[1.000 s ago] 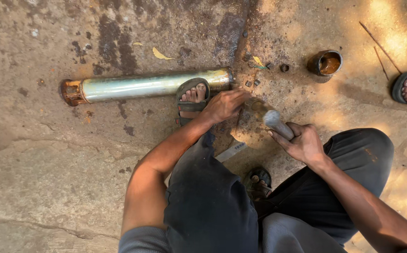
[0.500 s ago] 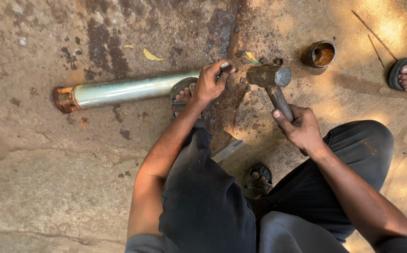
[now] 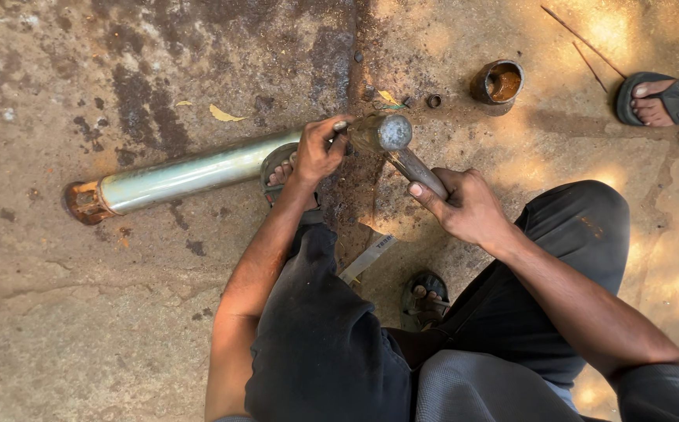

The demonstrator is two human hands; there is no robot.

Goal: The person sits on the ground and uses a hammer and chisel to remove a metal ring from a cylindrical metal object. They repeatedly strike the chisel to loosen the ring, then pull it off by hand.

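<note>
Our right hand (image 3: 468,209) grips the hammer (image 3: 402,148) handle; our left hand (image 3: 320,148) clasps a thin tool at the near end of the metal pipe (image 3: 191,172), which lies on the stone floor (image 3: 121,312). A rusty cup (image 3: 498,82) stands beyond.

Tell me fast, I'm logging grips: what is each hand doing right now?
Left hand: closed on a small tool, maybe a punch, at the end of the pipe.
Right hand: closed around the hammer handle.
</note>
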